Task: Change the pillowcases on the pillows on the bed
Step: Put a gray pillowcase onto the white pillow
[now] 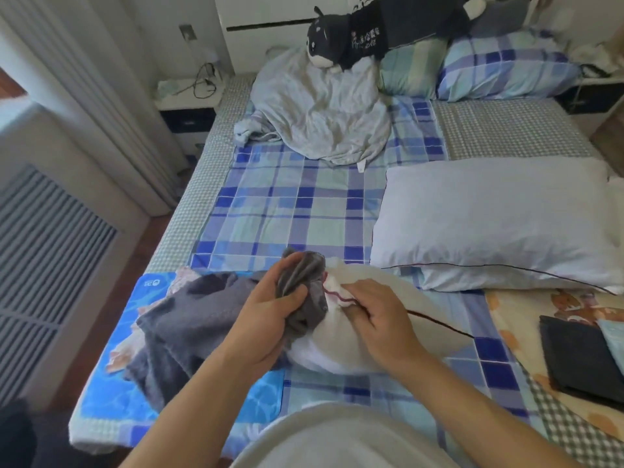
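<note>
Nearest, the left hand (270,312) grips the bunched grey pillowcase (189,319), which trails left over the bed (287,204). Just right, the right hand (381,315) pinches the white pillow (341,346) at its corner; a bare pillow (489,221) lies farther right

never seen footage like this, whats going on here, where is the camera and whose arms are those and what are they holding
There is no machine here. The one picture comes from a camera worn on a person's head, looking down at their own arms over a bed. The left hand grips a bunched grey pillowcase. The right hand pinches the corner of a white pillow, seemingly working the case on or off. Another bare pillow lies to the right, a folded dark cloth nearer, and a crumpled sheet and plush toy sit farther back.
</note>
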A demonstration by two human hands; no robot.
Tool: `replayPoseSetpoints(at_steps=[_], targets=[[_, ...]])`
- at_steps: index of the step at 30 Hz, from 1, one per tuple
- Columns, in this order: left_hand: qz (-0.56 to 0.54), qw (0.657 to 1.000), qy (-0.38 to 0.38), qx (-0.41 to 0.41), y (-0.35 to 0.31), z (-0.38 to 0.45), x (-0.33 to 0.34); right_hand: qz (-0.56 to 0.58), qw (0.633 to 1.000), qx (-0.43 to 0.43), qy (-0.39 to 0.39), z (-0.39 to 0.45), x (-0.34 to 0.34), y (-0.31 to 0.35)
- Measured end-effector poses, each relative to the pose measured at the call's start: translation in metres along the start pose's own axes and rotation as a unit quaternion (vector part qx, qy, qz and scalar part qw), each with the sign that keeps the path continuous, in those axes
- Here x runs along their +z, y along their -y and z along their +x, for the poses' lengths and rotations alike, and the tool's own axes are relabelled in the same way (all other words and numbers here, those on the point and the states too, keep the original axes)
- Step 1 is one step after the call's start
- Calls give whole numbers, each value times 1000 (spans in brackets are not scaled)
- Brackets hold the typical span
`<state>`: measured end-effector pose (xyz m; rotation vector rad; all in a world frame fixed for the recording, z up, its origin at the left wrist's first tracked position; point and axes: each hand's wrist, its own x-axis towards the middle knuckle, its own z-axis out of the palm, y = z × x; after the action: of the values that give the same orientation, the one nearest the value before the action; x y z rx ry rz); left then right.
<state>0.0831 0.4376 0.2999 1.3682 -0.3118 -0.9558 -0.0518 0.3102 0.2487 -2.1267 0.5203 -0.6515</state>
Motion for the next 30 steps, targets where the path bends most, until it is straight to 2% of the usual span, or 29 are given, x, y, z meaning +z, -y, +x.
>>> replayPoseSetpoints(at_steps=[3,6,8,10,13,15,16,18,19,21,23,25,28,30], targets=[[-27,1000,2,11,-2,-18,0,-62,994,-86,42,6,2,4],[-86,996,6,9,-3,-31,-3,-69,980,-157,104,-3,-2,-2],[-94,994,47,1,-2,-43,-6,-23,987,-97,127,-10,-3,3],[-54,994,93,-34,0,-50,-12,4,992,-30,126,-10,-1,5],[-2,989,89,-121,0,-31,-24,25,988,49,143,-3,0,8],[98,983,88,-125,0,-25,-33,77,983,97,138,-1,-3,13],[196,971,116,-74,-3,-29,-36,101,978,107,146,-1,-4,18],[413,899,142,30,-5,-36,-42,84,978,79,172,1,2,22],[485,861,140,60,-8,-40,-45,68,980,61,174,0,7,23],[520,842,118,82,-8,-34,-42,75,983,71,152,0,17,26],[447,889,64,68,-4,-29,-40,110,977,126,132,4,24,27],[316,947,-9,48,4,-29,-39,106,968,177,143,8,27,28],[216,972,-87,33,21,-33,-34,132,949,238,159,5,31,24],[157,985,-77,-8,33,-36,-32,145,935,286,149,1,31,19]])
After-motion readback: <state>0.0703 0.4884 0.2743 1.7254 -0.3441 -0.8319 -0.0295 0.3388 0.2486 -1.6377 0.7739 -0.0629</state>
